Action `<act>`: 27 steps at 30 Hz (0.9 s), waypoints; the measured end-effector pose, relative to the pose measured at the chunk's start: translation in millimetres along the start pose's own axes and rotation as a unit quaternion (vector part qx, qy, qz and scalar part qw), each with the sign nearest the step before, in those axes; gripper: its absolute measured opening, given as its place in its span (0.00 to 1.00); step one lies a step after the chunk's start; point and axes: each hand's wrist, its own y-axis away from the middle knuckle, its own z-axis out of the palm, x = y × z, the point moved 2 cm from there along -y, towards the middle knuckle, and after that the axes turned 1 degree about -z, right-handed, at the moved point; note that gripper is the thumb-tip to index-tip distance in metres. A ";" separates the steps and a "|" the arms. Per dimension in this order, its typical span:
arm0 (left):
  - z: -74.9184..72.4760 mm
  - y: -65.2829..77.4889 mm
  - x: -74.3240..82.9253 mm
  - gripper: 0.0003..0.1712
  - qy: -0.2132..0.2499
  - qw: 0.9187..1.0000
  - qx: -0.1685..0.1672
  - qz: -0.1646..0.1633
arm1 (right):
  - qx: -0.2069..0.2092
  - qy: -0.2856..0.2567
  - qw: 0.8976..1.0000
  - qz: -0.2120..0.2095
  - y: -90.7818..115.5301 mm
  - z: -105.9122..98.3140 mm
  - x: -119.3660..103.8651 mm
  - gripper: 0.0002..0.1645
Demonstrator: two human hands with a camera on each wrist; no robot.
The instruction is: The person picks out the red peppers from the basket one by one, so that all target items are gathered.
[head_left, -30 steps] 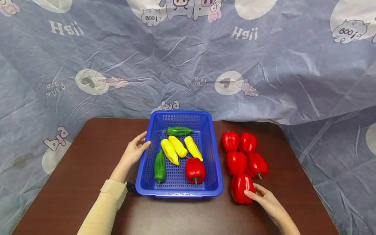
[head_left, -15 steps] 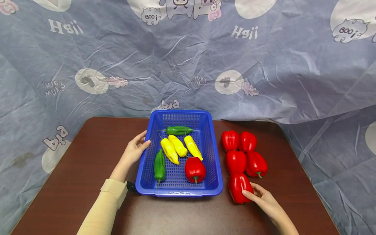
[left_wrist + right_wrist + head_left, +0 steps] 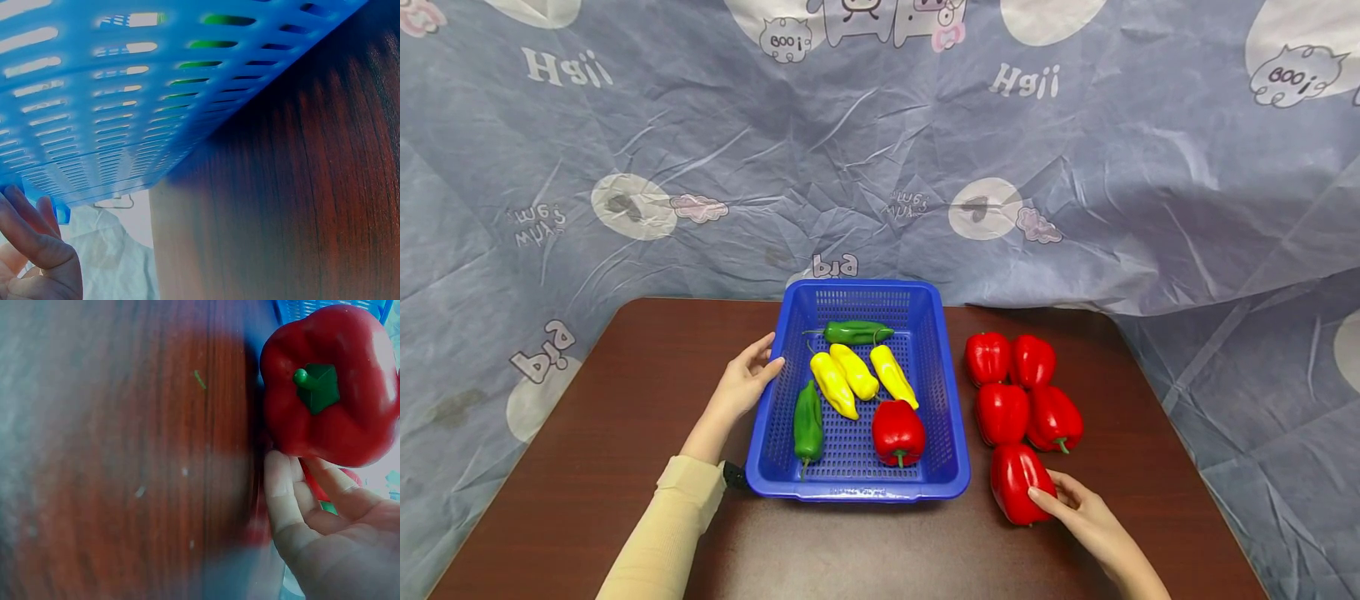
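Observation:
A blue plastic basket (image 3: 853, 492) stands on the table with its slotted side filling the top of the left wrist view. My left hand (image 3: 743, 382) holds its left rim, thumb on the rim and fingers along the outside. Inside lie two green peppers (image 3: 808, 425), three yellow peppers (image 3: 833, 385) and one red bell pepper (image 3: 898, 433). To the right of the basket, my right hand (image 3: 1086, 512) grips another red bell pepper (image 3: 1022, 483), thumb on its near side. In the right wrist view this pepper's green stem (image 3: 319, 387) faces the camera, with fingertips against its side.
Behind the held pepper, several red bell peppers (image 3: 1002, 414) sit grouped on the dark wooden table (image 3: 625, 400). A grey-blue printed cloth (image 3: 865, 167) hangs behind the table. Small green and pale scraps (image 3: 199, 379) lie on the wood in the right wrist view.
My right hand shifts the held red bell pepper slightly left, then back to the right and a little nearer. The left hand and the basket stay in place.

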 end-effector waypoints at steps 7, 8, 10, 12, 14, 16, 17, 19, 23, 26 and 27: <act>-0.5 0.3 -0.1 0.35 -0.001 1.000 -0.002 -0.004 | 0.007 -0.013 1.000 0.018 1.8 1.0 4.9 0.36; -0.5 0.3 0.0 0.35 -0.002 1.000 -0.001 -0.003 | 0.011 -0.015 1.000 0.019 2.1 1.2 4.9 0.36; -0.4 0.3 0.2 0.35 -0.005 1.000 0.000 -0.001 | 0.018 -0.017 1.000 0.018 2.8 1.6 3.8 0.36; -0.1 0.3 0.6 0.35 -0.007 1.000 0.001 -0.001 | 0.026 -0.017 0.999 0.016 3.1 2.3 2.7 0.36; 0.0 0.4 0.6 0.35 -0.009 1.000 0.002 -0.001 | 0.031 -0.010 0.999 0.015 3.1 3.0 0.9 0.36; 0.0 0.6 0.5 0.35 -0.009 1.000 0.002 -0.001 | 0.032 -0.001 0.999 0.017 2.6 3.7 -0.3 0.37; 0.1 0.6 0.5 0.35 -0.008 1.000 0.002 0.000 | 0.031 0.005 0.999 0.018 2.4 4.0 -0.8 0.38; -0.1 0.7 0.2 0.35 -0.007 1.000 0.001 0.000 | 0.031 0.015 0.999 0.022 2.0 4.5 -1.6 0.38; -0.4 0.8 0.0 0.35 -0.009 1.000 0.000 0.000 | 0.032 0.023 0.999 0.027 1.5 5.2 -2.6 0.39; -0.5 0.5 0.2 0.35 -0.012 1.000 0.000 0.000 | 0.034 0.027 0.999 0.026 1.2 5.7 -3.1 0.39; -0.4 0.3 0.2 0.35 -0.011 1.000 0.000 0.000 | 0.034 0.028 0.999 0.023 1.1 6.0 -3.4 0.39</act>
